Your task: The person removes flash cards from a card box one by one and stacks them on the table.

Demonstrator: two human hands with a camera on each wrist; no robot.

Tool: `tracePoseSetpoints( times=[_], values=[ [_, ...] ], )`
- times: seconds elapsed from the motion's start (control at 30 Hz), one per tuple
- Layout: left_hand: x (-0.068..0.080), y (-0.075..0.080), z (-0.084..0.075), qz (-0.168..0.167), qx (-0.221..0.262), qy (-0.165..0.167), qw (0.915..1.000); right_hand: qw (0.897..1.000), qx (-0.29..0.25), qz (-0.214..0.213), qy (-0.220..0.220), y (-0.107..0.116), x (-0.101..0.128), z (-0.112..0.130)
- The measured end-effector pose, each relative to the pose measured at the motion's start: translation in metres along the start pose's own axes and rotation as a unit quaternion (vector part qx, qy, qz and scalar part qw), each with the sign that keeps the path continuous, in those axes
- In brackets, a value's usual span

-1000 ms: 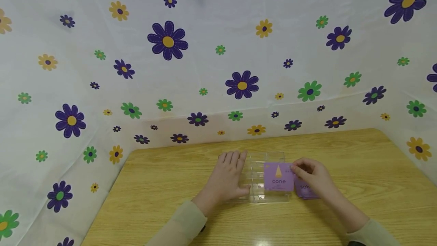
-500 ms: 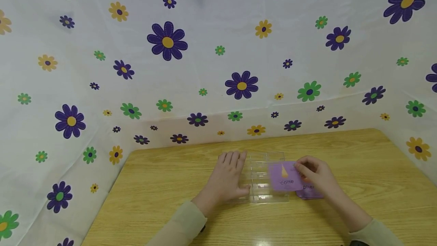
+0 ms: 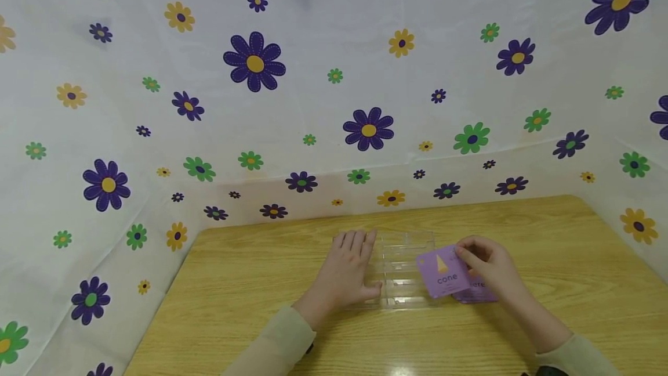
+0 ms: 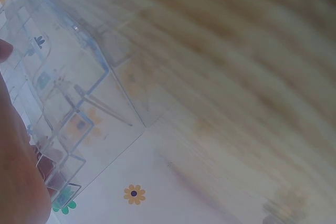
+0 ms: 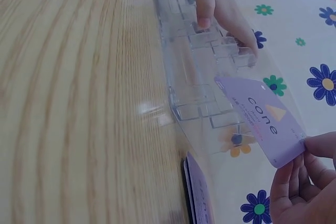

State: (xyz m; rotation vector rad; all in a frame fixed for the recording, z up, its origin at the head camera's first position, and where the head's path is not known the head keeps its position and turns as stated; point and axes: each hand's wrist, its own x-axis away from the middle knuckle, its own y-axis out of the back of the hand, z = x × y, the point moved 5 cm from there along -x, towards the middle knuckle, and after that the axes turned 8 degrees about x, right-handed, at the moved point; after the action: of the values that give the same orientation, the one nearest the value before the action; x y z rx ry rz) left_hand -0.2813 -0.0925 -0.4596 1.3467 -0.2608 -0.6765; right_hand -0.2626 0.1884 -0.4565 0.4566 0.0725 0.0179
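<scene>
A clear plastic organizer point(image 3: 409, 274) with several compartments stands on the table. My left hand point(image 3: 348, 271) rests on its left part, fingers straight and thumb spread; in the left wrist view only an edge of that hand point(image 4: 18, 166) shows beside the clear walls. Between thumb and fingers, my right hand point(image 3: 487, 263) pinches the upper right corner of a purple flash card point(image 3: 440, 283) printed "cone" with a yellow cone. The card is tilted and overlaps the organizer's right edge. Under the right hand lies a stack of purple cards point(image 3: 477, 293), its top word partly covered.
The wood-grain table point(image 3: 250, 283) reaches back to a white cloth point(image 3: 313, 103) with purple, green and yellow flowers, which also hangs at both sides. In the right wrist view the card stack point(image 5: 195, 192) sits close to the organizer's near end.
My right hand has moved a little to the right with the cone card, which has tilted and now covers less of the organizer. The left hand has stayed in place.
</scene>
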Motion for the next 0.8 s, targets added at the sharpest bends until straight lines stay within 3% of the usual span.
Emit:
tracePoseSetpoints(
  times=[0.27, 0.8],
  values=[
    [0.0, -0.001, 0.0, 0.0, 0.007, 0.001, 1.0, 1.0, -0.006, -0.017, 0.01, 0.006, 0.001, -0.001],
    [0.0, -0.002, 0.0, 0.005, 0.004, 0.002, 1.0, 0.999, -0.015, -0.031, -0.018, 0.017, -0.001, -0.011]
  ],
)
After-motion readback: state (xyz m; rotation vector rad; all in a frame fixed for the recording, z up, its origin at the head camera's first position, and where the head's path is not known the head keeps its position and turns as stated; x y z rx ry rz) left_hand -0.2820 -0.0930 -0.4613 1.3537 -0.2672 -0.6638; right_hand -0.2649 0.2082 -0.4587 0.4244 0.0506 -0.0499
